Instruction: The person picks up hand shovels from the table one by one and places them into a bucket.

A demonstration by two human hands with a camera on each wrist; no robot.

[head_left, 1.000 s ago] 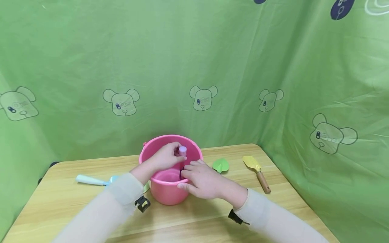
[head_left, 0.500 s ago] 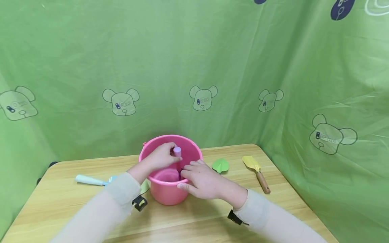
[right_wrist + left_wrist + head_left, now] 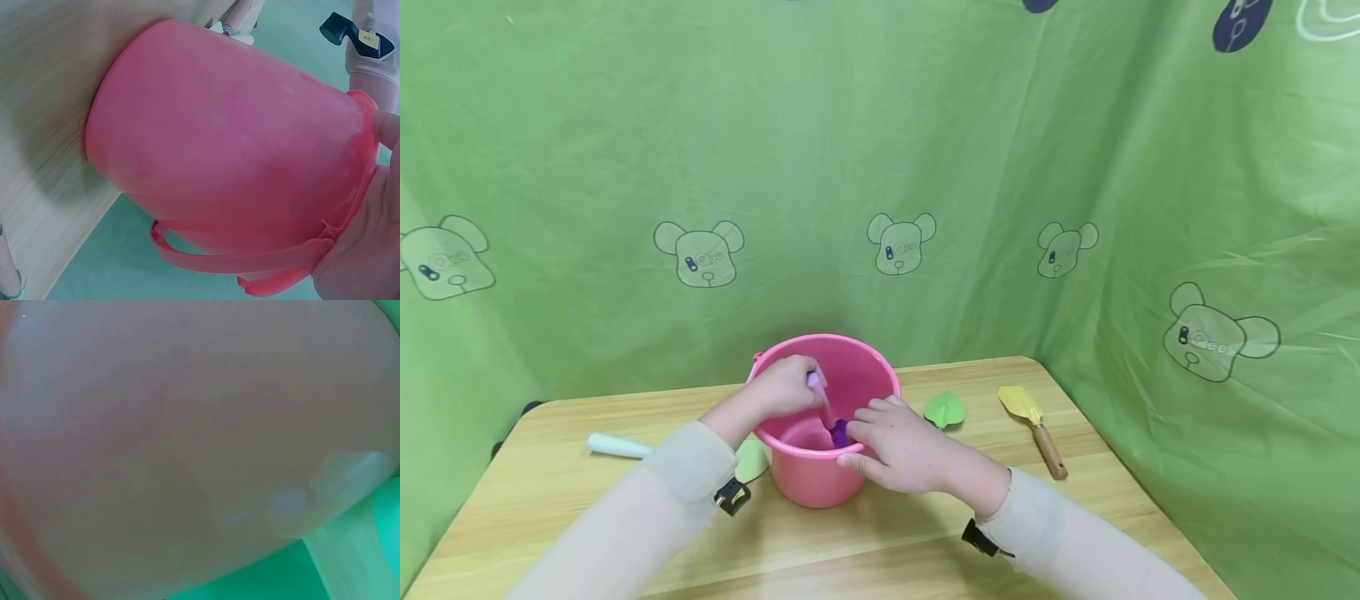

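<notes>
A pink bucket (image 3: 808, 485) stands upright on the wooden table. My left hand (image 3: 784, 388) reaches over its left rim and grips the lilac handle of a small tool (image 3: 827, 407). That tool slants down inside the bucket to a purple head, partly hidden behind the other hand. My right hand (image 3: 906, 446) holds the bucket's near right rim, fingers over the edge and thumb outside. In the right wrist view the bucket's wall (image 3: 231, 137) fills the middle, its carrying handle (image 3: 250, 261) hanging against the side. A blurred close surface fills most of the left wrist view.
To the right lie a green shovel blade (image 3: 945, 409) and a yellow trowel (image 3: 1021, 402) with a wooden handle. A pale blue handle (image 3: 617, 446) and a pale green blade (image 3: 752, 461) lie left of the bucket. Green printed cloth (image 3: 805, 167) hangs behind the table.
My left hand has moved left and slightly down with the tool, which now tilts more, showing more of its purple head. The right hand and bucket have stayed put.
</notes>
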